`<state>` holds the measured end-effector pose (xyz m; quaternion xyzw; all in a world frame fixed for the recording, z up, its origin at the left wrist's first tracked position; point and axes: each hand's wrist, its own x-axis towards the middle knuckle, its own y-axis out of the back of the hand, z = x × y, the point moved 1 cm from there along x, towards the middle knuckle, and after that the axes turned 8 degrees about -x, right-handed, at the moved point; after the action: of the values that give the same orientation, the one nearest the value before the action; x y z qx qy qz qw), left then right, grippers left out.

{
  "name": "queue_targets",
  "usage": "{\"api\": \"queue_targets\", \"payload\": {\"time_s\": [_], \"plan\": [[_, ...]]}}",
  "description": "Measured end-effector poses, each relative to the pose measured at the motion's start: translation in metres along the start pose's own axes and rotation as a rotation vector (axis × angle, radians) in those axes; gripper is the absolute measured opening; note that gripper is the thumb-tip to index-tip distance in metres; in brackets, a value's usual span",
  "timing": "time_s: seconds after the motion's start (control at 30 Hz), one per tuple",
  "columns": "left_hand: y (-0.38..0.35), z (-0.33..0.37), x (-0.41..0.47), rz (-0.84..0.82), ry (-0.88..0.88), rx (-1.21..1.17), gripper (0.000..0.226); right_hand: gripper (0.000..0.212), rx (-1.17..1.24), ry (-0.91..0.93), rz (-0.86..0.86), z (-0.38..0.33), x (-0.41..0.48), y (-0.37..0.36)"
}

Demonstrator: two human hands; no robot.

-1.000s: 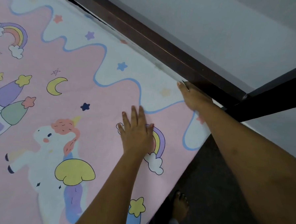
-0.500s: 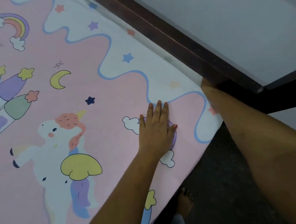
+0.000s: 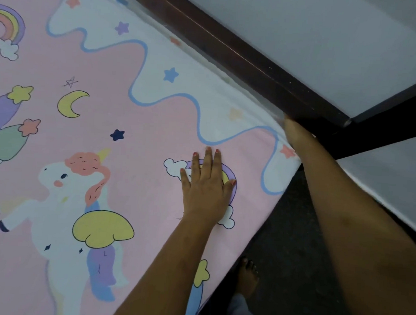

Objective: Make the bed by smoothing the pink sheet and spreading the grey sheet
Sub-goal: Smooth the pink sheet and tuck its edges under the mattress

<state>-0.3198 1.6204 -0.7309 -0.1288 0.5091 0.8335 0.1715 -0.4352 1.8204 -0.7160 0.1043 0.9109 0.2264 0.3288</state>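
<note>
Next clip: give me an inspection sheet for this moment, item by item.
Surface: bed under a pink printed fabric sheet, lying flat.
Job's things: pink sheet in view; grey sheet: nothing seen.
Clutter: nothing seen.
Hands: left hand flat on the rainbow print; right hand at the sheet's corner by the dark wooden bed frame, fingers hidden.
Cables: nothing seen.
Surroundings: pale grey wall, dark floor, bare foot.
</note>
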Motion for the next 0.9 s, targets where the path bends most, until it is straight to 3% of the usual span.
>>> {"api": "queue_targets", "payload": {"time_s": [0.07, 0.13, 0.2, 0.27, 0.33, 0.47, 0.6, 0.67, 0.9], "plan": [[-0.001, 0.002, 0.001, -0.002, 0.013, 0.022, 0.065, 0.049, -0.066, -0.010, -0.074, 0.003, -0.011, 0.002], [0.000, 0.007, 0.000, 0.003, 0.032, 0.021, 0.067, 0.050, -0.132, 0.123, -0.067, 0.007, -0.020, -0.001], [-0.001, 0.014, 0.001, 0.006, 0.048, -0.001, 0.069, 0.043, -0.157, 0.315, 0.026, 0.025, -0.022, -0.003], [-0.002, 0.022, 0.004, -0.005, 0.044, -0.014, 0.071, 0.037, -0.049, 0.373, 0.156, 0.052, -0.033, -0.008], [-0.002, 0.029, 0.008, -0.019, 0.002, -0.007, 0.071, 0.036, 0.226, 0.324, 0.214, 0.081, -0.047, -0.018], [-0.007, 0.044, 0.010, -0.035, -0.063, 0.006, 0.076, 0.050, 0.707, 0.170, 0.108, 0.109, -0.050, -0.030], [-0.012, 0.051, 0.013, -0.037, -0.050, 0.001, 0.083, 0.055, 0.884, -0.134, 0.131, 0.109, -0.045, -0.036], [-0.013, 0.053, 0.014, -0.045, -0.036, 0.003, 0.085, 0.048, 0.953, -0.241, 0.133, 0.108, -0.043, -0.038], [-0.015, 0.054, 0.017, -0.064, -0.022, -0.008, 0.088, 0.041, 1.077, -0.259, 0.047, 0.116, -0.029, -0.043]]}}
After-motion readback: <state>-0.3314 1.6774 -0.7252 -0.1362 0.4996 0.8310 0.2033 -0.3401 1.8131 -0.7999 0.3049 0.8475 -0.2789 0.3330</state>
